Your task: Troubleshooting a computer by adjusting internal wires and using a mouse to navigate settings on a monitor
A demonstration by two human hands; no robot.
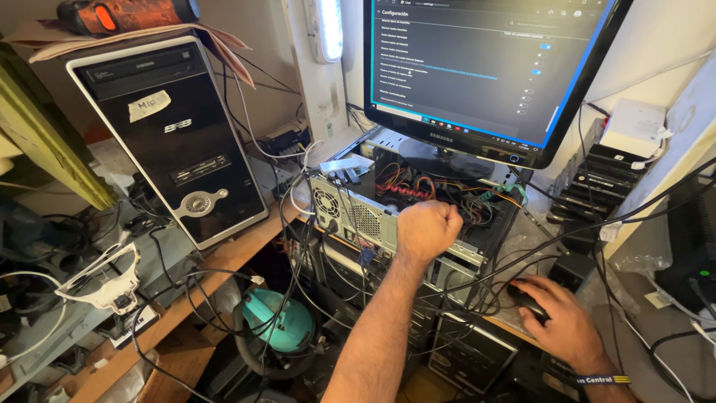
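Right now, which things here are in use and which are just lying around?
In use:
left hand fisted at the open computer case
right hand on the black mouse
monitor

Lying about:
black tower
teal device
white box

A wall lamp [329, 28] and my glowing monitor [485, 67] lit the scene; below the bench stayed dim, edges bowed slightly.

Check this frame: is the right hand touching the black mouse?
Touching. The head view shows the right hand lying on top of the black mouse, fingers draped over it with no gap visible between them.
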